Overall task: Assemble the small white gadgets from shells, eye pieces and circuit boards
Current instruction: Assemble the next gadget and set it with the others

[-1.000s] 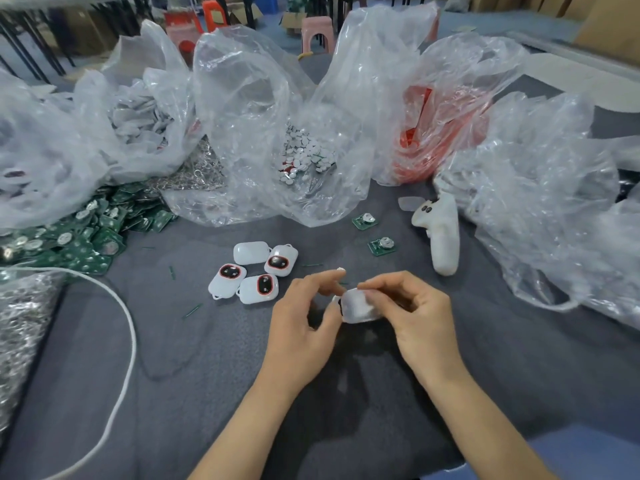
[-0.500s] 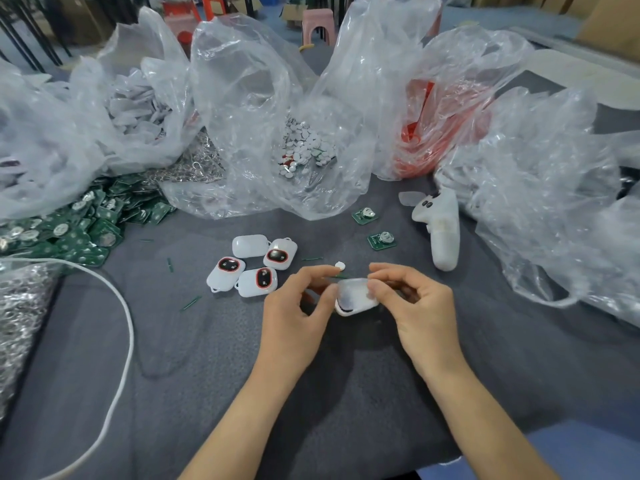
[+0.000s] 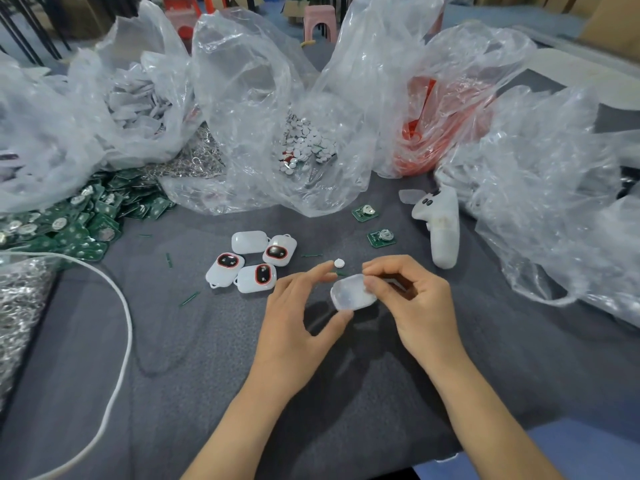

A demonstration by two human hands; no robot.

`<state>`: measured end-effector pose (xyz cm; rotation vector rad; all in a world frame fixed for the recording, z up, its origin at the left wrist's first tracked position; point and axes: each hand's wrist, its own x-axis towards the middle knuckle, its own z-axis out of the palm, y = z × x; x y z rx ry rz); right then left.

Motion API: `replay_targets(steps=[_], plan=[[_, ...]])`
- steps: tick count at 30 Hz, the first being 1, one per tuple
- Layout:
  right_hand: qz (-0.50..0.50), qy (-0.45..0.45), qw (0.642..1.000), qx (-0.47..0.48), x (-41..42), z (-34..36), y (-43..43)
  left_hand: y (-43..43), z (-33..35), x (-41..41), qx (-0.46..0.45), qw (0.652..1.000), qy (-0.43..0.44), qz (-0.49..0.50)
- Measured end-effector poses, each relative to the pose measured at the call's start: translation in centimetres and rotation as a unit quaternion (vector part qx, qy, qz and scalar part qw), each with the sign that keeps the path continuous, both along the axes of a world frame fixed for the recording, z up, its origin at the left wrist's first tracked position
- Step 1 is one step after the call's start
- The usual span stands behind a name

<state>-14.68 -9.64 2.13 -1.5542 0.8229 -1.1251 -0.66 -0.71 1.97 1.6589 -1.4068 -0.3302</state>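
shell (image 3: 351, 294) right end hidden under right hand (image 3: 420, 308) fingers (image 3: 373, 283), white cord (image 3: 128, 323) cut by bottom edge, red bag contents (image 3: 426, 147) blurred

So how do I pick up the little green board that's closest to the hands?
Pinch the green board by two opposite edges, coming straight down from above. It lies flat on the grey cloth, silver round part up, so its thin sides are probably the easiest hold, and nothing sits close beside it.

Both bare forearms reach in from the near edge, wrists angled toward each other. The right hand (image 3: 415, 306) pinches the white shell (image 3: 353, 294) with curled fingertips — the left hand (image 3: 294, 320) is loosely spread, thumb tip touching the shell's near edge.
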Motion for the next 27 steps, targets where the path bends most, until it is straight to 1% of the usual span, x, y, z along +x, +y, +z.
replay_targets(steps=[3,7,10,14,19,23,27], plan=[[0.026,-0.012,1.0,0.003,0.1,0.0,0.2,0.2,-0.5,0.3,-0.011,0.999,0.044,0.021],[0.033,-0.019,0.999,0.015,0.0,0.0,0.2,-0.1,-0.8,0.6,-0.028,0.998,0.055,0.028],[0.027,0.0,1.0,0.009,0.0,0.0,0.1,-0.2,-0.9,0.6,-0.035,0.998,0.051,0.022],[0.0,0.036,0.999,0.018,-0.2,0.4,-1.3,-0.4,-0.8,0.4,-0.013,0.999,0.008,0.052],[0.017,0.073,0.997,0.026,-0.1,0.7,-2.4,-0.8,-1.0,0.1,0.07,0.991,-0.11,0.017],[0.02,0.121,0.992,0.024,0.4,0.0,-1.9,-0.9,-1.0,0.2,0.069,0.992,-0.105,0.014],[0.005,0.139,0.99,0.003,0.5,-0.1,-1.5,-0.9,-1.1,0.2,0.062,0.993,-0.103,0.017]])
